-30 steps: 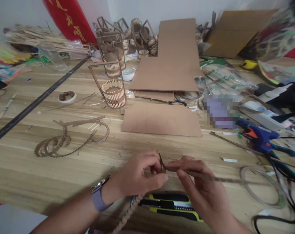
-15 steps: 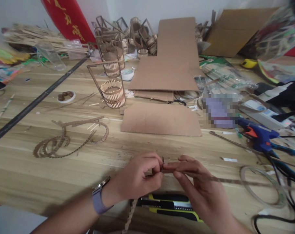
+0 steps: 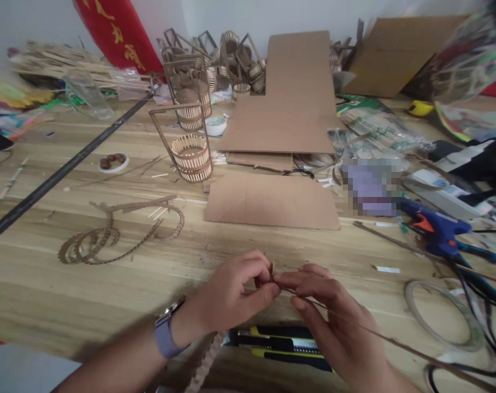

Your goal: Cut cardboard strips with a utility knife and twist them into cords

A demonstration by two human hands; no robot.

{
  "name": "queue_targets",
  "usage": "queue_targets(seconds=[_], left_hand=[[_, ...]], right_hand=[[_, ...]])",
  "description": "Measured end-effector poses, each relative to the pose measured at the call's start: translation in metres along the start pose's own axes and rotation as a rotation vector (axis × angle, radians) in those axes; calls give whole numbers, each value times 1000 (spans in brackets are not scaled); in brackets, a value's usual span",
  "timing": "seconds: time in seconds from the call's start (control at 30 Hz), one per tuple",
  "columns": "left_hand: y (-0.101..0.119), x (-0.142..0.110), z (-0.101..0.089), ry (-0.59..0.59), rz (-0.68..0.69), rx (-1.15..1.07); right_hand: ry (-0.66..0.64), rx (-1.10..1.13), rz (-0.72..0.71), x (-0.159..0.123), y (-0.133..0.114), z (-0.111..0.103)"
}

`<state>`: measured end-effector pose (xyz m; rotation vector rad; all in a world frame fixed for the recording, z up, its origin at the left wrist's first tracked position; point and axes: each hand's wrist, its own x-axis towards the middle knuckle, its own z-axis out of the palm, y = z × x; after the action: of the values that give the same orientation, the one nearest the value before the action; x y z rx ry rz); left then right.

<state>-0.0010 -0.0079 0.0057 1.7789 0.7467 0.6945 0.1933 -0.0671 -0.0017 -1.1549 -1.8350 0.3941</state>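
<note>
My left hand (image 3: 235,297), with a watch at its wrist, pinches a narrow brown strip (image 3: 399,345) at its end, thumb against curled fingers. My right hand (image 3: 340,319) has its fingertips on the same strip close to the left fingertips; the strip passes through it and trails off to the lower right. A wavy, corrugated brown strip (image 3: 207,361) hangs below my left wrist; whether the two are joined is hidden. Under the hands lie yellow-and-black utility knives (image 3: 291,345), partly covered by my right hand.
Coiled corrugated strips (image 3: 88,245) lie at left. A small stick basket (image 3: 190,158) with a tall handle stands behind, more baskets farther back. Flat cardboard (image 3: 272,202) lies ahead. At right are a blue glue gun (image 3: 440,226), a clear coil (image 3: 440,314) and black cables.
The trailing strip has turned edge-on and swung down toward the lower right. My right fingers have lifted and parted slightly from the thumb. My left thumb has reached farther right.
</note>
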Motion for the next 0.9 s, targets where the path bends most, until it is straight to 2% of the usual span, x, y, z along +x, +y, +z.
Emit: queue_targets(seconds=[0.17, 0.27, 0.4, 0.5, 0.73, 0.9], left_hand=[[5, 0, 1, -7, 79, 53], [6, 0, 0, 4, 101, 37], [5, 0, -3, -11, 102, -12], [2, 1, -3, -10, 68, -34], [1, -1, 1, -34, -140, 46], [4, -4, 0, -78, -120, 144]], right_hand=[[-22, -26, -62, 2, 3, -2], [-36, -5, 3, -1, 3, -4], [19, 77, 115, -2, 0, -4], [27, 107, 112, 0, -1, -3], [-43, 130, 103, -1, 4, -2], [-48, 120, 109, 2, 5, -4]])
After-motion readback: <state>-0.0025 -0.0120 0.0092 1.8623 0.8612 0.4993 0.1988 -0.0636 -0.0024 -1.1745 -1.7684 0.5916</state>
